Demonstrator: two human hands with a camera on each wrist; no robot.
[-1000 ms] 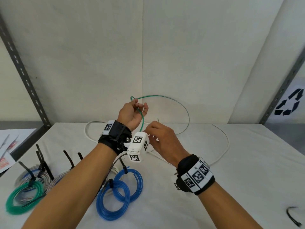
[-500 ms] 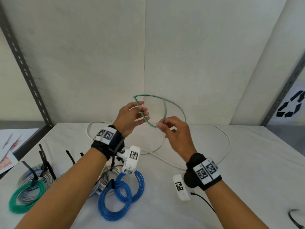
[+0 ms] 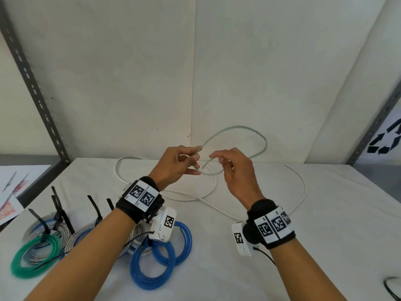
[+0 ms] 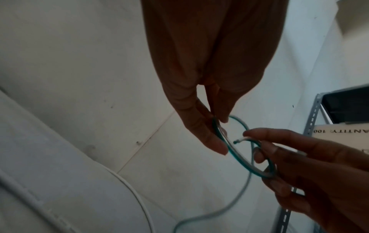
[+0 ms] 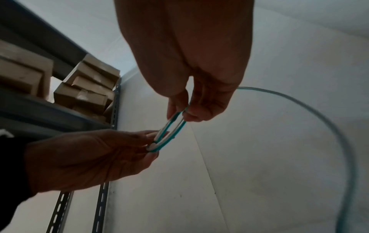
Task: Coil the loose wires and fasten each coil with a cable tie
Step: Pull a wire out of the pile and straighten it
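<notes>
Finished tied coils (image 3: 36, 255) at worktop (image 3: 325, 224) front-left corner. My left hand (image 3: 173, 166) pinches green-white wire (image 3: 258, 135) at first small loop, held above worktop near back edge. My right hand (image 3: 234, 170) pinches same loop's far side. Wire looks light, springy, thin; I judge grip best at crossing. Loose white cable (image 3: 301, 192) lies behind. Open room right.

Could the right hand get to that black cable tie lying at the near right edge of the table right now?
Probably not straight away. The way to the cable tie looks free, but the right hand is pinching the green wire together with the left hand, so it would have to let go first.
</notes>
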